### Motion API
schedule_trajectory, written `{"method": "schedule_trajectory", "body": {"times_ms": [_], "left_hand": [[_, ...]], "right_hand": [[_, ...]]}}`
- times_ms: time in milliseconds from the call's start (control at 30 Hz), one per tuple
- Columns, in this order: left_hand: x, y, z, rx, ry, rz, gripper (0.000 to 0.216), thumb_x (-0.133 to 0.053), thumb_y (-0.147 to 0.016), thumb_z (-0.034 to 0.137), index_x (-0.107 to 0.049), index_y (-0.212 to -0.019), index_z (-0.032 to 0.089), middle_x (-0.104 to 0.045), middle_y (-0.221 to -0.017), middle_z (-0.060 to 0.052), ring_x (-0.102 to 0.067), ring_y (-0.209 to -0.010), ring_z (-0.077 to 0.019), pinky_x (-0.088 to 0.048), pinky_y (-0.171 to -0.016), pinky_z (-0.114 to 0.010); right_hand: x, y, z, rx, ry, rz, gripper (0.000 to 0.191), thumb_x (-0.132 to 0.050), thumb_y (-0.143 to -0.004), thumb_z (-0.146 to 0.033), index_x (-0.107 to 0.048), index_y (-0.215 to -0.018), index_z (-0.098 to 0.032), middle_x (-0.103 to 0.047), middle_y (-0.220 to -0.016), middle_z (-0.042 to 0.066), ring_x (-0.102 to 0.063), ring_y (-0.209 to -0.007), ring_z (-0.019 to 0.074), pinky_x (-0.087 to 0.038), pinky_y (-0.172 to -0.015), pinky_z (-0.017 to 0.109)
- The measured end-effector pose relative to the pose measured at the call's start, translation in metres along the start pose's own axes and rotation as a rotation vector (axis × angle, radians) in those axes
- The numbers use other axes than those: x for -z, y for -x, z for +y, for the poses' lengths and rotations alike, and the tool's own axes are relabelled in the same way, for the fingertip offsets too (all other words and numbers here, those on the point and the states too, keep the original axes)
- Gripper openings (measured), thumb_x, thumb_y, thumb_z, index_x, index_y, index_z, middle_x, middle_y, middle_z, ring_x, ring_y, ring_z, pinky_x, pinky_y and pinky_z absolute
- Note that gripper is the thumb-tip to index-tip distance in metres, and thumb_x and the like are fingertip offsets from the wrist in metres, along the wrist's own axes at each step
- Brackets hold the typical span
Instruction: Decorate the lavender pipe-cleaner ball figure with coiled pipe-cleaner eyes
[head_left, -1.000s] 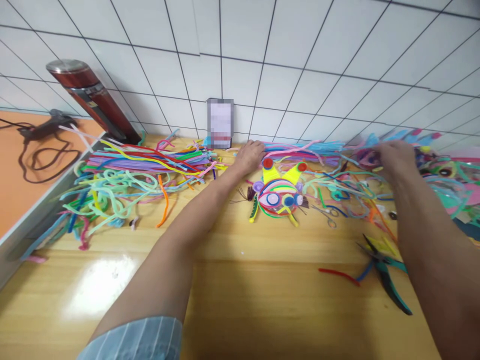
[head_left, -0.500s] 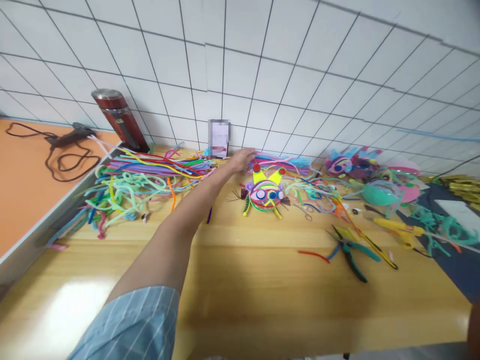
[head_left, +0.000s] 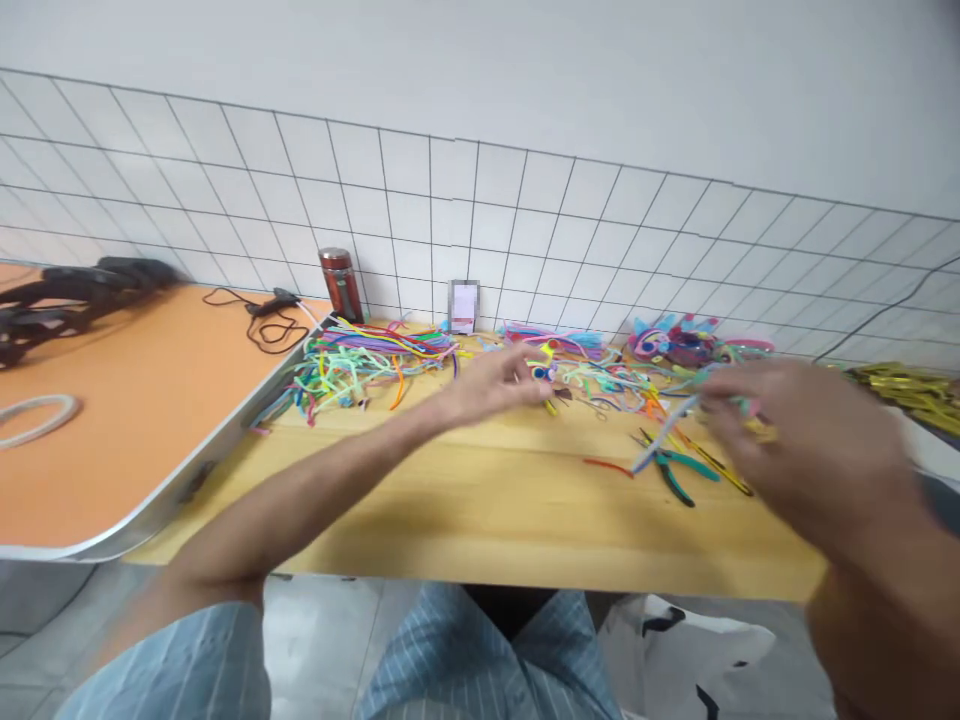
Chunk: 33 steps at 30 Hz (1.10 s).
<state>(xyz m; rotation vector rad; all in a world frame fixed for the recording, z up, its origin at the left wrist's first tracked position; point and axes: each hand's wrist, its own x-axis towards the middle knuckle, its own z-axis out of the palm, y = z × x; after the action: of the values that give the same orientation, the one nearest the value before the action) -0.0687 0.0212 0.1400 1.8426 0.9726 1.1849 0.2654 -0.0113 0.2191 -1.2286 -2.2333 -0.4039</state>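
Note:
My left hand [head_left: 491, 385] reaches out over the wooden table [head_left: 480, 510]. Its fingertips are at a small multicoloured pipe-cleaner figure [head_left: 550, 374], and motion blur hides whether they grip it. My right hand [head_left: 795, 445] hovers above the right side of the table, also blurred. Its fingers are pinched on a pale blue pipe cleaner [head_left: 664, 435], which slants down to the left over the green-handled pliers [head_left: 679, 470].
A heap of coloured pipe cleaners [head_left: 360, 360] lies at the back left, with a red flask [head_left: 340, 285] and a propped phone [head_left: 463, 305] by the tiled wall. More pipe-cleaner figures [head_left: 675, 342] are at the back right. An orange table [head_left: 112, 430] adjoins on the left, holding a corded tool [head_left: 270, 303].
The view has pulled far back and up. My left hand has come back from the far pile toward the figure. My right hand has come back into view with the pale pipe cleaner.

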Motion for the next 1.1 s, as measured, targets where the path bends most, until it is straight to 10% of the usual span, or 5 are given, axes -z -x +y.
{"method": "schedule_trajectory", "body": {"times_ms": [167, 433, 700, 867, 1100], "left_hand": [[-0.084, 0.058, 0.018, 0.065, 0.169, -0.077, 0.027, -0.072, -0.088, 0.048, -0.072, -0.084, 0.021, -0.059, -0.066, 0.001, -0.050, -0.059, -0.0133, -0.038, -0.058, -0.028], [-0.119, 0.069, -0.016, 0.267, 0.446, 0.004, 0.040, -0.070, -0.083, 0.053, -0.064, -0.059, 0.021, -0.060, -0.055, -0.003, -0.054, -0.052, -0.0138, -0.046, -0.058, -0.030], [-0.094, 0.077, -0.049, 0.482, 0.512, -0.013, 0.050, -0.073, -0.081, 0.063, -0.070, -0.103, 0.018, -0.075, -0.089, -0.006, -0.059, -0.053, -0.0123, -0.043, -0.045, -0.025], [-0.071, 0.086, -0.076, 0.526, 0.315, -0.081, 0.056, -0.058, -0.091, 0.072, -0.064, -0.083, 0.017, -0.065, -0.072, -0.002, -0.050, -0.049, -0.0102, -0.039, -0.047, -0.024], [-0.064, 0.098, -0.095, 0.266, -0.173, -0.100, 0.042, -0.046, -0.107, 0.037, -0.057, -0.071, 0.019, -0.058, -0.066, 0.000, -0.052, -0.063, -0.0127, -0.040, -0.067, -0.026]], "right_hand": [[-0.045, 0.010, -0.076, 0.367, -0.273, -0.072, 0.026, -0.053, -0.099, -0.023, -0.075, -0.104, -0.035, -0.078, -0.094, 0.009, -0.074, -0.092, 0.0323, -0.057, -0.086, 0.052], [-0.096, 0.029, -0.091, 0.152, -0.681, -0.121, 0.011, -0.058, -0.101, -0.032, -0.067, -0.096, -0.030, -0.076, -0.089, 0.003, -0.073, -0.081, 0.0244, -0.057, -0.071, 0.038], [-0.146, 0.028, -0.056, 0.367, -0.414, -0.117, 0.025, -0.051, -0.106, -0.016, -0.070, -0.094, -0.025, -0.077, -0.082, 0.004, -0.073, -0.074, 0.0208, -0.049, -0.064, 0.032], [-0.187, 0.042, -0.059, 0.572, -0.221, -0.122, 0.025, -0.055, -0.103, -0.005, -0.067, -0.087, -0.021, -0.071, -0.073, 0.003, -0.064, -0.067, 0.0187, -0.041, -0.062, 0.033], [-0.232, 0.055, -0.048, 0.610, -0.404, -0.068, 0.017, -0.052, -0.110, -0.014, -0.069, -0.106, -0.015, -0.072, -0.077, 0.003, -0.064, -0.068, 0.0167, -0.044, -0.066, 0.032]]}}
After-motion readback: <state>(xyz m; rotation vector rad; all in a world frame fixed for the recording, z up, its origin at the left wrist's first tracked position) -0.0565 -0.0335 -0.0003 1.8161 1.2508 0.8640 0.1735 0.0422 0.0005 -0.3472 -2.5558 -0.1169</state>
